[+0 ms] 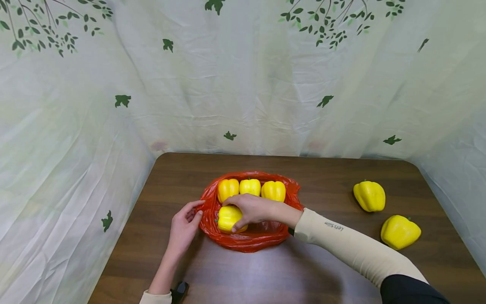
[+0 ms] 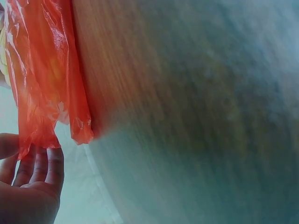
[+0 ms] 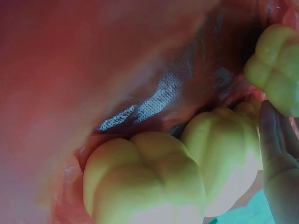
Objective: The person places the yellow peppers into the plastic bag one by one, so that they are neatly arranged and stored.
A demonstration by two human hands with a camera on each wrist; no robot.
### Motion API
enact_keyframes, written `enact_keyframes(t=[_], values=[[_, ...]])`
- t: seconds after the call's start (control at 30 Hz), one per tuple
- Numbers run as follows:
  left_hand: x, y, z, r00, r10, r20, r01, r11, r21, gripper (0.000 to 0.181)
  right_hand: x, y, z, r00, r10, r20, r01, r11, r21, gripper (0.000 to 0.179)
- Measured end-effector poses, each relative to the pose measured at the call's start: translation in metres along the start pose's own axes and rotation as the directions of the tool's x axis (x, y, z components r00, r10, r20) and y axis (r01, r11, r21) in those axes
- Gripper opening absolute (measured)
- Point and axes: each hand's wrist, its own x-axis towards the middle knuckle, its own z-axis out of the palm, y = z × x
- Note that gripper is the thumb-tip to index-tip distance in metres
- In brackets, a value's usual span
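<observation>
A red plastic bag [image 1: 250,245] lies spread wide at the middle of the table in the head view. My left hand [image 1: 183,230] pinches its left rim between thumb and fingers, and the left wrist view shows the bag's thin edge [image 2: 42,135] at those fingertips. Inside the bag, my right hand [image 1: 255,207] grips a yellow bell pepper [image 1: 228,218] near the front left. Behind it, three more yellow bell peppers stand in a row: left [image 1: 228,188], middle [image 1: 250,186] and right [image 1: 274,191]. In the right wrist view the held pepper [image 3: 278,70] is at the fingertips, partly cut off.
Two loose yellow bell peppers lie on the brown wooden table [image 1: 322,181] at the right, one farther back [image 1: 369,196] and one nearer [image 1: 400,232]. A pale leaf-patterned cloth [image 1: 258,97] hangs behind the table and along both sides.
</observation>
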Motion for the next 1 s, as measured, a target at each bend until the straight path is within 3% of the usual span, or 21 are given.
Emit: enact_keyframes(t=[0.27,0.57,1.0], values=[[0.0,0.0,0.0,1.0,-0.006,0.002,0.006,1.0,0.002,0.025,-0.002,0.002,-0.001,1.0,-0.005,-0.004,0.005,1.0,0.017,0.074],[0.0,0.001,0.0,1.0,-0.009,0.007,0.009,1.0,0.01,0.025,-0.007,0.003,-0.004,0.999,-0.032,-0.01,0.033,0.998,0.062,0.056],[0.0,0.0,0.0,1.0,-0.01,0.004,0.01,1.0,0.006,0.025,-0.015,-0.003,0.006,0.992,0.058,-0.111,-0.041,0.988,0.148,0.054]])
